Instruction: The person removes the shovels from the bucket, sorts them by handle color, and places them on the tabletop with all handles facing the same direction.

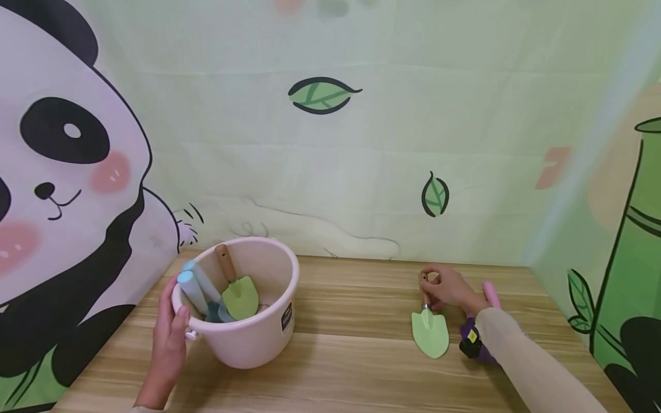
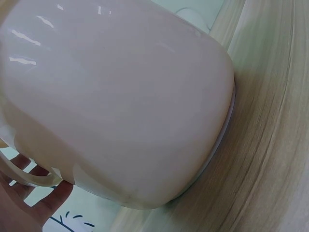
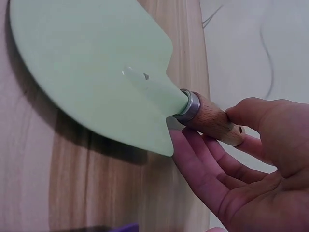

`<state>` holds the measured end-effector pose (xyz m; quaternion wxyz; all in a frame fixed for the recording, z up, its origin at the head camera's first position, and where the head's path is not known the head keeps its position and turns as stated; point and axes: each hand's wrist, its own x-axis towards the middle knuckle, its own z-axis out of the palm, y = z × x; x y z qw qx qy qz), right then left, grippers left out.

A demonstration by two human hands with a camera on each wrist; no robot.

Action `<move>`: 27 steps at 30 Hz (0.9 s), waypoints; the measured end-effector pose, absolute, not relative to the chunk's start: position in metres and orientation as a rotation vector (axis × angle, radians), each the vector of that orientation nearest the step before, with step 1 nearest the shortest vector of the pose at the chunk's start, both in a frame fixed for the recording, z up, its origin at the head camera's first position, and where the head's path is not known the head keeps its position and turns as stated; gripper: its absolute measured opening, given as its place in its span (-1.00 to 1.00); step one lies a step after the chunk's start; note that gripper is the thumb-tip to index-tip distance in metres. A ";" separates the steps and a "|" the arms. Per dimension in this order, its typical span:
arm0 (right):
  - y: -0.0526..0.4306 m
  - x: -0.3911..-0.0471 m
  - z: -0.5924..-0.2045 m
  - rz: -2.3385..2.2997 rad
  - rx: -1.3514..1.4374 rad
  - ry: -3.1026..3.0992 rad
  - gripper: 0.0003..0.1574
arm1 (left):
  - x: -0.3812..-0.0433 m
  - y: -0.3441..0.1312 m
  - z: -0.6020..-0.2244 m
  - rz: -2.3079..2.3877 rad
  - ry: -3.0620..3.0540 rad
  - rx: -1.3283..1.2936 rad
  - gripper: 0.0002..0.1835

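In the head view my left hand [image 1: 170, 338] grips a pale pink bucket [image 1: 248, 344] at its left side, thumb on the near side. The left wrist view shows the bucket's smooth wall [image 2: 125, 101] and my fingers curled at its rim and handle. Inside the bucket lean a green trowel [image 1: 240, 298] with a wooden handle and two tools with light blue handles [image 1: 191, 289], their heads partly hidden. My right hand [image 1: 448, 285] pinches the short wooden handle of another green trowel [image 1: 431, 335]. In the right wrist view, thumb and fingers hold that handle [image 3: 217, 121] near its end.
A purple item [image 1: 485, 351] and a pink handle [image 1: 490, 293] lie beside and partly beneath my right forearm. The wooden table [image 1: 351, 367] meets a printed cloth backdrop [image 1: 361, 189] with a panda at left and bamboo at right.
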<state>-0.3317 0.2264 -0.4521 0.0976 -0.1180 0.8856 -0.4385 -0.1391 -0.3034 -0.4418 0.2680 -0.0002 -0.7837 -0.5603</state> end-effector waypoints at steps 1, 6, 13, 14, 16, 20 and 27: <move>0.226 -0.332 -0.453 -1.300 -0.351 2.617 -0.57 | -0.139 -0.303 -0.441 -1.507 -2.120 0.004 -0.39; 0.227 -0.335 -0.457 -1.295 -0.357 2.609 -0.68 | -0.138 -0.303 -0.441 -1.499 -2.131 0.013 -0.38; 0.228 -0.336 -0.459 -1.233 -0.346 2.620 -0.62 | -0.138 -0.303 -0.442 -1.502 -2.124 0.011 -0.38; 0.228 -0.336 -0.459 -1.227 -0.338 2.623 -0.61 | -0.138 -0.303 -0.441 -1.500 -2.126 0.011 -0.38; 0.228 -0.336 -0.459 -1.220 -0.332 2.625 -0.57 | -0.138 -0.303 -0.442 -1.500 -2.125 0.011 -0.38; 0.228 -0.335 -0.459 -1.222 -0.336 2.618 -0.56 | -0.138 -0.302 -0.441 -1.504 -2.113 0.009 -0.39; 0.227 -0.335 -0.458 -1.202 -0.309 2.624 -0.51 | -0.139 -0.302 -0.441 -1.506 -2.099 0.007 -0.39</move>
